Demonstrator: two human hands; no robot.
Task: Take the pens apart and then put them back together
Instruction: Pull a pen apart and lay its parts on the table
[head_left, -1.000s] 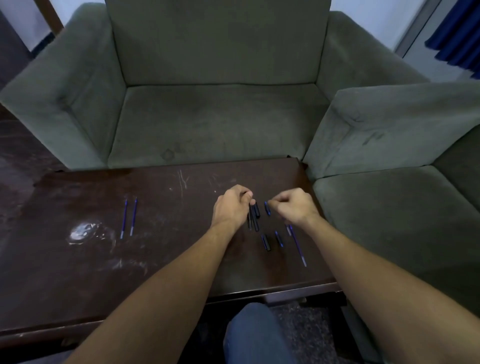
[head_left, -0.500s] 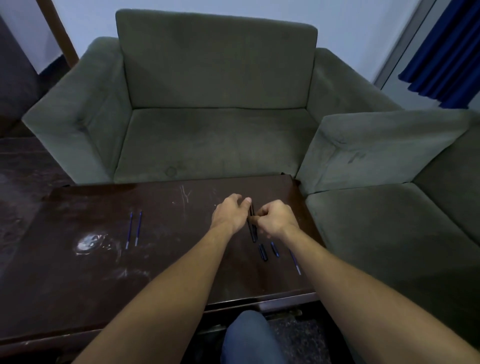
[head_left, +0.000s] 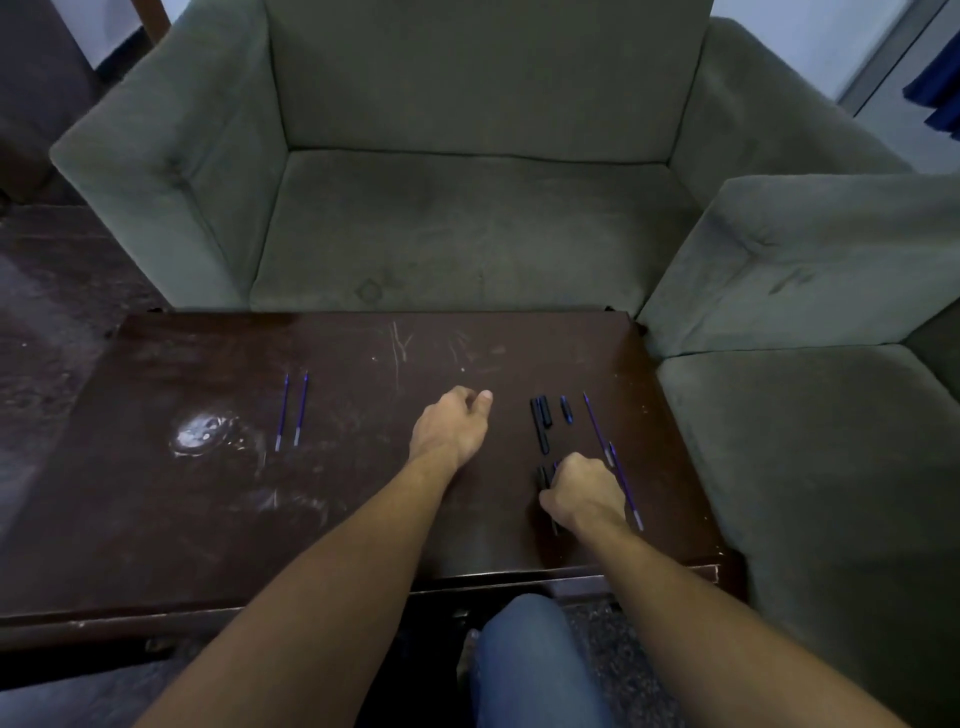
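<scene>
Right hand (head_left: 582, 493) retreated, black barrel (head_left: 543, 475) inside its grip.

We are noting glossy, scratched dark wood worktop (head_left: 156, 519); matt grey-green cloth sofa (head_left: 467, 234); smooth black plastic pen barrels (head_left: 540, 421).

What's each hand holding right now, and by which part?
The right hand grips a black plastic pen barrel, apparently around its middle. The left hand appears to hold nothing.
</scene>
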